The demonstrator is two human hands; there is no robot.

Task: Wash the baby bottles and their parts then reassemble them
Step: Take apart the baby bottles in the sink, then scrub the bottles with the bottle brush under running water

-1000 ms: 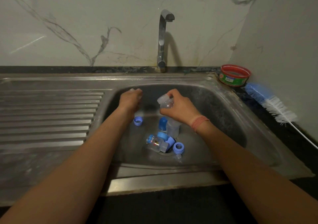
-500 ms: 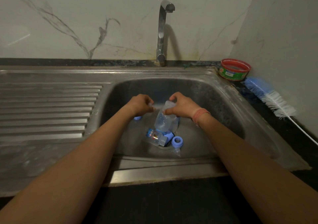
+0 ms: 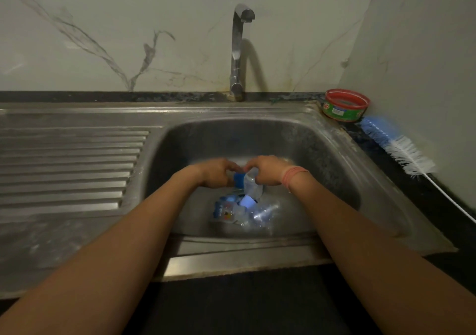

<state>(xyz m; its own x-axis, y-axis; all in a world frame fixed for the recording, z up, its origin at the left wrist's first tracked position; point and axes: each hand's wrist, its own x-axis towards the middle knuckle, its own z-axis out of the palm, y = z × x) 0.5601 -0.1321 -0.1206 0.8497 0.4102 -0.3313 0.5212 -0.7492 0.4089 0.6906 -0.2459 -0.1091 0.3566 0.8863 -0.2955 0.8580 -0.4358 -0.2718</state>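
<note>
Over the steel sink point(image 3: 322, 154), my left hand point(image 3: 215, 173) grips the blue ring point(image 3: 239, 179) while my right hand point(image 3: 268, 171) clasps the clear bottle point(image 3: 252, 186), probably twisting them together or apart.

A home kitchen: a stainless-steel sink point(image 3: 334, 154) with ribbed drainboard point(image 3: 69, 164) at left, a chrome tap point(image 3: 238, 51) against marble-look wall tiles point(image 3: 103, 38), a dish-soap tub point(image 3: 346, 105) and bottle brush point(image 3: 396, 146) at right.
</note>
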